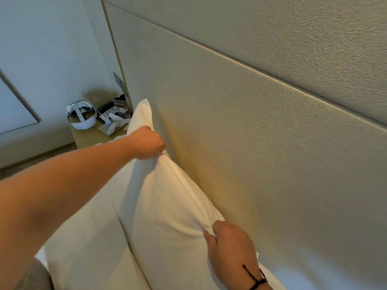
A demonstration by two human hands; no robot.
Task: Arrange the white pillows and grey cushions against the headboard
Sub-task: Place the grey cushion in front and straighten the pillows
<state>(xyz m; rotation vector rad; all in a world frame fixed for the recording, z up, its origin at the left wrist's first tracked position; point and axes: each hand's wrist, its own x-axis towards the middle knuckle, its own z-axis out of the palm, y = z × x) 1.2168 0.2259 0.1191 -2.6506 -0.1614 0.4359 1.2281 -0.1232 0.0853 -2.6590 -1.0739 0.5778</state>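
A white pillow (165, 206) stands upright with its top edge against the beige padded headboard (261, 132). My left hand (147, 142) grips that top edge near the far corner. My right hand (229, 246), a dark cord on its wrist, pinches a fold of the same edge nearer to me. A second white pillow (88, 233) lies in front of it, lower left. A bit of grey cushion (36, 277) shows at the bottom left corner.
A wooden bedside table (88, 136) stands past the pillow at the left, carrying a white headset (81, 116), a phone with a keypad (109, 113) and small white items. A pale wall and floor lie beyond it.
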